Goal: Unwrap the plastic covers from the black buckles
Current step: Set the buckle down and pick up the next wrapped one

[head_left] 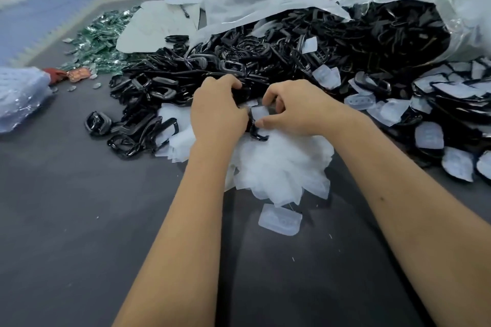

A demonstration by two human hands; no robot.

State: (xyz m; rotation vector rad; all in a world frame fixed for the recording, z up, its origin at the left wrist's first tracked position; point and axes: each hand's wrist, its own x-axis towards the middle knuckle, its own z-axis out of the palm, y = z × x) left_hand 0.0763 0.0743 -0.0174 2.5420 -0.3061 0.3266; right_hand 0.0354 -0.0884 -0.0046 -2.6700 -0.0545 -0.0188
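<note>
Working dead centre of the frame, both hands meet over one glossy black plastic buckle (254, 129) with a small translucent white plastic cover (259, 113) on it. The left hand (218, 111) is curled round the buckle's left part, fingers clamped on it; the right hand (289, 111) pinches the cover between thumb and forefinger, other fingers tucked in.

How to play this well, to my eye: keep the left grip firm on the hard frame, not on the film, so the buckle cannot twist. Let the right hand pull the cover along the buckle rather than straight up, since thin film likely stretches or tears if yanked. Drop the empty cover on the white heap below and send the bare buckle to the left pile.

Now the scene, biggest first. A big clear plastic sack (435, 8) in the upper right spills a great mound of black buckles (292, 45) across the dark grey surface (79, 220). At right, a bank of buckles still in their covers (451, 103). Below the hands, a frothy heap of discarded translucent covers (281, 167), and one stray cover (280, 219) lying apart, lower centre. Left of the hands, a smaller scatter of bare shiny buckles (138, 125).

The held buckle itself: dark, glossy, with a curved bar showing just under the hands; most of it is hidden by the fingers.
</note>
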